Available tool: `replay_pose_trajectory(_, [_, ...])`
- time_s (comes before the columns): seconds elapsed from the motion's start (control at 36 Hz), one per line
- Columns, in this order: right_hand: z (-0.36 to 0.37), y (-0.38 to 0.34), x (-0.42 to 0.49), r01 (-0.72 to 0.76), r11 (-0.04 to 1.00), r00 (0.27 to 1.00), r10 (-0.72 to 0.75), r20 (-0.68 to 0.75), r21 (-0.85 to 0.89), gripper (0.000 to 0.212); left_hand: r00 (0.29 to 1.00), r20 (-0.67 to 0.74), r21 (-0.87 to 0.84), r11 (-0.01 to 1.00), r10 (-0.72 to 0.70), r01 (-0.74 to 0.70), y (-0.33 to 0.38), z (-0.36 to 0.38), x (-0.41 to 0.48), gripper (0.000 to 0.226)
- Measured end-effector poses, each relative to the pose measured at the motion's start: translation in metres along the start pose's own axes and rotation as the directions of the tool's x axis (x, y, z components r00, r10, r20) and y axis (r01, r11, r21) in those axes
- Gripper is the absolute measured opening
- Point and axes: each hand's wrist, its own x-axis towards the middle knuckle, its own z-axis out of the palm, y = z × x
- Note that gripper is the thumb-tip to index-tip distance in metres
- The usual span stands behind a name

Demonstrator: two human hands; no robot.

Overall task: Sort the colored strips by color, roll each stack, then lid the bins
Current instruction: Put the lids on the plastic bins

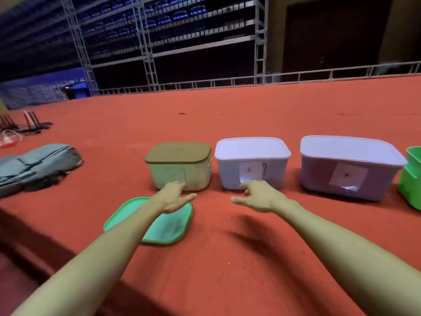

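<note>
Though judged nearly finished, leaves one lid to fit: green lid [159, 226] lying flat on the red surface [250, 110], just in front of the brown-lidded bin [178, 169], thin, with a raised rim. Right of that bin, small lilac bin [230, 176], then large lilac bin [319, 179], both lidded (no strips in sight, presumably inside). Farthest right, green bin [411, 179], cut by the frame, apparently open-topped. Left hand [173, 197] above the lid's far edge, fingers loosely spread, holding nothing; right hand [257, 197] beside it, likewise relaxed and empty.
</note>
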Motion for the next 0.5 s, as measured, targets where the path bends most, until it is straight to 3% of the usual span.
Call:
replay_pose_trajectory(0.25, [0.069,-0.062,0.023,0.06,0.997,0.994,-0.064,0.093,0.038,0.06,0.905,0.03,0.137,0.898,-0.425,0.417,-0.131,0.007,-0.033,0.066])
replay_pose_trajectory(0.39, [0.102,-0.091,0.036,0.039,0.993,0.978,-0.062,0.201,0.114,0.051,0.856,0.033,0.153,0.849,-0.516,0.506,-0.171,0.013,-0.035,0.067])
replay_pose_trajectory(0.5, [0.115,-0.104,0.042,0.061,0.998,0.985,-0.062,0.161,0.011,0.071,0.849,0.059,0.108,0.849,-0.525,0.518,-0.176,0.013,-0.036,0.061])
